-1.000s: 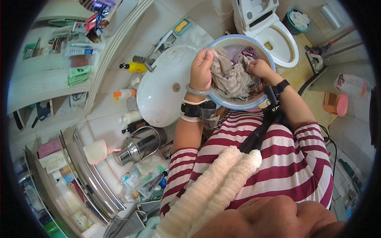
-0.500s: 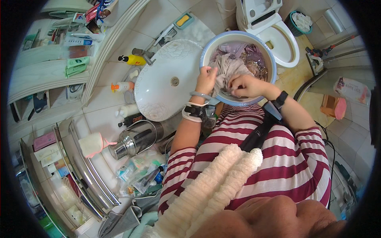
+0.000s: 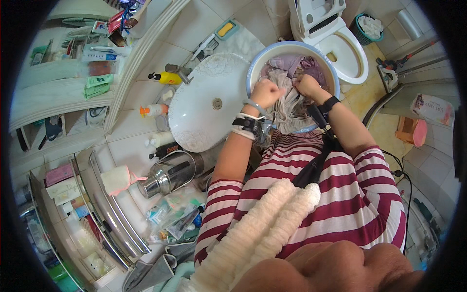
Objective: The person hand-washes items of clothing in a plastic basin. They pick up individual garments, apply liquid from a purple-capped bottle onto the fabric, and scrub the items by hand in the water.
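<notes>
A wide white basin with a blue rim (image 3: 251, 73) holds wet laundry, right of the sink. A greyish-beige cloth (image 3: 288, 113) lies bunched and wrinkled in it, draping toward the near rim. My left hand (image 3: 266, 93) grips this cloth at its left side, fingers closed. On the cloth's right side my right hand (image 3: 309, 87) is also closed on it, knuckles up. Purple cloth (image 3: 291, 63) lies behind both hands, toward the far side of the basin. The fabric inside my fingers is mostly hidden.
Left of the basin is a white oval sink (image 3: 194, 107), with a yellow bottle (image 3: 168, 78) by its faucet. A toilet (image 3: 348, 58) stands beyond at the right, a metal thermos (image 3: 170, 173) at the lower left. A long-handled mop (image 3: 389, 78) leans right.
My right hand has moved up and away from the near rim, deeper over the basin. The beige cloth is now spread between my hands and hangs toward the near rim.
</notes>
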Demonstrator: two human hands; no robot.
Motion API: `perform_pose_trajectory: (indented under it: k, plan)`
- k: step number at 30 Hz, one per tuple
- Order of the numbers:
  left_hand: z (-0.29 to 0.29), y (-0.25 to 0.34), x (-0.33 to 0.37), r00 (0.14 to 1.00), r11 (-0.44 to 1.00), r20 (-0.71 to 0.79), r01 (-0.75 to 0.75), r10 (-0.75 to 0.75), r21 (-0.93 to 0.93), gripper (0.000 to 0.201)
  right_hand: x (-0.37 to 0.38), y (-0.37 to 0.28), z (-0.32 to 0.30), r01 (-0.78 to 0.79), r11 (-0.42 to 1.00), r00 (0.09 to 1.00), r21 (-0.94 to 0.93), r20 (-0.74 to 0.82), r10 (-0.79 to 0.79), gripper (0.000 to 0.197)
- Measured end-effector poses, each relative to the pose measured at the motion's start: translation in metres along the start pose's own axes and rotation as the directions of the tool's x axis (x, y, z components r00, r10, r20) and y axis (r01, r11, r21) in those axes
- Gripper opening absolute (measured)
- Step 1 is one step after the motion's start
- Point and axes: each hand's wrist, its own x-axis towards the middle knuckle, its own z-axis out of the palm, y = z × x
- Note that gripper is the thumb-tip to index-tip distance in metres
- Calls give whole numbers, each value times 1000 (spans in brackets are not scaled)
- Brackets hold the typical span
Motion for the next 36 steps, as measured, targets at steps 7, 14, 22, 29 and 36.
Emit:
perform_pose_trajectory:
  k: [7, 14, 22, 29, 36]
  plan:
    - [-1, -15, 27, 948, 938, -52, 319, -314, 138, 28, -50, -51, -42, 390, 905, 908, 169, -231, -349, 19]
    - [-21, 3, -22, 833, 849, -512, -106, -208, -518, 17, -91, -80, -80, 619, 559, 784, 552, -391, -482, 22]
    - [-14, -6, -71, 909, 555, -264, -44, -322, -830, 16, -97, -66, -75, 663, 460, 627, 590, -102, -772, 24]
    - [-18, 7, -42, 876, 881, 103, 464, -471, 91, 44, -71, -55, -37, 332, 942, 936, -44, -104, -335, 46]
    - [8, 4, 0, 949, 937, -275, 231, -156, 263, 38, -55, -43, -31, 352, 923, 936, -154, 65, -346, 27]
